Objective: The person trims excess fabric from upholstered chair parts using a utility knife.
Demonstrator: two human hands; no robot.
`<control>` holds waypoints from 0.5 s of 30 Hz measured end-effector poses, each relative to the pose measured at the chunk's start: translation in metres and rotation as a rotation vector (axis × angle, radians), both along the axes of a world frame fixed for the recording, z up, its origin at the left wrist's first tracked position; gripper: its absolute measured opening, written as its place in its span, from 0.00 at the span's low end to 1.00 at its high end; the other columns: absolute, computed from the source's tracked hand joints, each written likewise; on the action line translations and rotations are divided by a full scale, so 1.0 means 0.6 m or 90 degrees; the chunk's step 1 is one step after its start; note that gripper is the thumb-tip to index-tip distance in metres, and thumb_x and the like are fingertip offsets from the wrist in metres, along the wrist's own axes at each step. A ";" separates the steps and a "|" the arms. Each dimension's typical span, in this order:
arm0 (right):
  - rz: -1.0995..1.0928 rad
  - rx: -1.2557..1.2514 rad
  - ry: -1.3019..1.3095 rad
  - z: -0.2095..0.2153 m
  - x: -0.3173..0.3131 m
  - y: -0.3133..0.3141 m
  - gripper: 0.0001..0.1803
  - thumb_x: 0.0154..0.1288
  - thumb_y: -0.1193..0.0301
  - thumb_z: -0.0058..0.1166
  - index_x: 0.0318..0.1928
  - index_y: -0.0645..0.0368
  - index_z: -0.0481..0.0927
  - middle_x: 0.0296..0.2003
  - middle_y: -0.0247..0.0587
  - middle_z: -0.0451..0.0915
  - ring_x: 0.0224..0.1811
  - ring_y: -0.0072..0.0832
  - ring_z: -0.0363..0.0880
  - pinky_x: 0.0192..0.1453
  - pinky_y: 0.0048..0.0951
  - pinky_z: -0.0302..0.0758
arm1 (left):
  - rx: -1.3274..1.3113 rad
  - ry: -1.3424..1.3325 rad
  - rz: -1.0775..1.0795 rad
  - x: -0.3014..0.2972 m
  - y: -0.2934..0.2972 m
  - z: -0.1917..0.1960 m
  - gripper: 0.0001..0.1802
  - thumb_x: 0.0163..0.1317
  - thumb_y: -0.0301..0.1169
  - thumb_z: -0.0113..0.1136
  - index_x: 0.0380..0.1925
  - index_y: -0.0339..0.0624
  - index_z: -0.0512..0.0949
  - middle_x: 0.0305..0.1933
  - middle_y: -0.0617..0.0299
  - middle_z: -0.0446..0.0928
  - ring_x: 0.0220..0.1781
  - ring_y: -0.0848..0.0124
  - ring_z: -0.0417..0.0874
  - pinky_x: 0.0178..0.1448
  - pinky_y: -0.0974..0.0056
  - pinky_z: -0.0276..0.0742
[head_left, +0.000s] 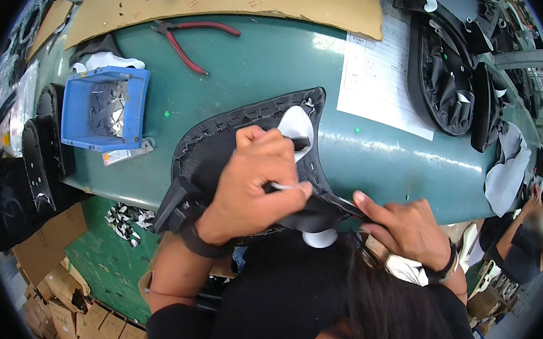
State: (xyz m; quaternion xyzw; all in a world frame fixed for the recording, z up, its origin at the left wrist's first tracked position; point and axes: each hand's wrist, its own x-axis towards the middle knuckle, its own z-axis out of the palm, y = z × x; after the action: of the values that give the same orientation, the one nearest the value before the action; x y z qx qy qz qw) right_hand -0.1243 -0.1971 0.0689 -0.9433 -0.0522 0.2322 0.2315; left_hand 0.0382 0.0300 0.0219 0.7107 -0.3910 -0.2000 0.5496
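Note:
On the near side of the table lies a black padded cover piece (pixel 202 137), its curved rim lined with staples or stitches. A white flap (pixel 296 125) shows at its upper right. My left hand (pixel 253 180) is closed on the cover, and a pale strip shows between thumb and fingers. At the cover's right near edge, my right hand (pixel 407 226) is closed around a slim dark thing with a small red spot. Whether that is a tool handle or part of the cover, I cannot tell. A white rounded tab (pixel 319 238) hangs below the near edge.
Red-handled pliers (pixel 188 39) lie beyond the cover. A blue bin (pixel 104 109) with scraps stands left, printed paper (pixel 379 84) lies right. Black pieces (pixel 446 73) are piled far right; cardboard (pixel 226 1) covers the back. Boxes (pixel 106 335) stand on the floor; another person (pixel 526 245) sits right.

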 end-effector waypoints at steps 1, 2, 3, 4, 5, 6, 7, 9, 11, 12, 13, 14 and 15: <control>0.001 0.001 0.006 -0.001 -0.019 0.002 0.32 0.62 0.59 0.60 0.67 0.41 0.68 0.17 0.37 0.72 0.17 0.40 0.73 0.23 0.38 0.68 | -0.053 0.105 0.019 0.003 0.005 0.002 0.16 0.47 0.26 0.65 0.12 0.45 0.66 0.21 0.70 0.62 0.29 0.72 0.65 0.47 0.62 0.55; -0.027 -0.004 -0.065 0.001 -0.044 0.006 0.32 0.61 0.60 0.61 0.67 0.42 0.69 0.19 0.38 0.73 0.18 0.39 0.74 0.24 0.38 0.68 | -0.148 0.239 0.078 0.001 0.003 0.005 0.17 0.46 0.22 0.64 0.12 0.43 0.64 0.21 0.69 0.61 0.28 0.74 0.64 0.44 0.64 0.56; -0.049 0.001 -0.139 -0.003 -0.061 0.011 0.33 0.60 0.61 0.62 0.66 0.42 0.69 0.20 0.39 0.74 0.18 0.39 0.75 0.25 0.38 0.69 | -0.242 0.407 0.145 -0.002 0.002 0.002 0.17 0.46 0.20 0.62 0.12 0.42 0.63 0.22 0.66 0.62 0.28 0.74 0.63 0.43 0.63 0.57; -0.075 -0.033 -0.157 -0.001 -0.068 0.024 0.32 0.58 0.63 0.64 0.65 0.42 0.71 0.22 0.41 0.75 0.19 0.38 0.75 0.25 0.38 0.70 | -0.266 0.464 0.153 -0.008 0.007 -0.005 0.16 0.48 0.21 0.63 0.13 0.41 0.65 0.27 0.63 0.66 0.30 0.71 0.65 0.44 0.62 0.59; -0.076 -0.037 -0.157 0.002 -0.064 0.031 0.32 0.58 0.63 0.64 0.65 0.42 0.71 0.22 0.41 0.75 0.19 0.38 0.75 0.25 0.38 0.70 | -0.294 0.522 0.159 -0.010 0.010 -0.009 0.15 0.49 0.22 0.64 0.13 0.40 0.67 0.31 0.60 0.70 0.32 0.68 0.67 0.45 0.61 0.62; -0.091 -0.080 -0.131 0.007 -0.057 0.036 0.31 0.58 0.63 0.63 0.64 0.42 0.72 0.21 0.41 0.74 0.19 0.38 0.74 0.25 0.38 0.69 | -0.297 0.520 0.157 -0.007 0.011 -0.005 0.15 0.49 0.22 0.64 0.13 0.40 0.67 0.31 0.60 0.70 0.32 0.68 0.67 0.45 0.61 0.62; -0.104 -0.123 -0.106 0.012 -0.051 0.037 0.30 0.59 0.63 0.63 0.64 0.42 0.73 0.20 0.40 0.73 0.18 0.38 0.74 0.24 0.38 0.69 | -0.119 0.170 0.157 0.001 0.011 0.008 0.14 0.50 0.25 0.66 0.15 0.39 0.70 0.40 0.58 0.73 0.38 0.64 0.70 0.48 0.59 0.64; -0.099 -0.135 -0.109 0.015 -0.030 0.024 0.30 0.59 0.62 0.63 0.64 0.41 0.73 0.19 0.39 0.72 0.17 0.38 0.73 0.23 0.37 0.67 | 0.232 -0.376 0.124 0.030 0.027 0.051 0.15 0.53 0.34 0.69 0.19 0.35 0.75 0.66 0.50 0.68 0.64 0.51 0.68 0.66 0.55 0.62; -0.088 -0.142 -0.114 0.020 -0.007 0.008 0.29 0.60 0.62 0.62 0.63 0.39 0.73 0.18 0.39 0.70 0.16 0.38 0.72 0.22 0.37 0.66 | 0.238 -0.197 0.011 0.054 0.049 0.034 0.15 0.54 0.34 0.67 0.19 0.34 0.75 0.66 0.48 0.68 0.65 0.50 0.67 0.66 0.55 0.63; -0.078 -0.155 -0.102 0.022 0.007 0.002 0.28 0.60 0.62 0.61 0.63 0.41 0.74 0.18 0.39 0.71 0.19 0.40 0.72 0.24 0.38 0.65 | 0.295 -0.225 0.018 0.044 0.057 0.044 0.16 0.56 0.36 0.66 0.20 0.34 0.75 0.63 0.48 0.70 0.63 0.50 0.69 0.65 0.56 0.63; -0.068 -0.169 -0.090 0.023 0.020 -0.004 0.27 0.61 0.62 0.60 0.62 0.43 0.75 0.19 0.39 0.72 0.21 0.41 0.73 0.27 0.39 0.64 | 0.291 -0.226 0.022 0.037 0.059 0.058 0.16 0.56 0.36 0.66 0.20 0.34 0.75 0.63 0.48 0.70 0.63 0.50 0.69 0.65 0.56 0.63; -0.054 -0.165 -0.079 0.021 0.030 -0.012 0.27 0.63 0.60 0.59 0.63 0.43 0.74 0.18 0.39 0.71 0.20 0.41 0.72 0.25 0.39 0.63 | 0.432 -0.138 -0.001 0.033 0.052 0.075 0.16 0.57 0.36 0.65 0.20 0.34 0.75 0.62 0.49 0.71 0.61 0.50 0.70 0.64 0.55 0.65; -0.053 -0.168 -0.081 0.020 0.041 -0.013 0.27 0.63 0.60 0.59 0.63 0.43 0.74 0.18 0.39 0.71 0.20 0.41 0.72 0.25 0.39 0.63 | 0.573 -0.049 -0.022 0.033 0.049 0.090 0.16 0.57 0.36 0.64 0.20 0.35 0.75 0.60 0.49 0.73 0.60 0.49 0.72 0.64 0.54 0.66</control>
State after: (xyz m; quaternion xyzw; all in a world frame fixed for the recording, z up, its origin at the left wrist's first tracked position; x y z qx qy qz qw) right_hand -0.0995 -0.2051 0.0808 -0.9797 0.0037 0.1668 0.1110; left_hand 0.0578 0.0591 0.0759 0.8793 -0.2968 -0.3327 0.1674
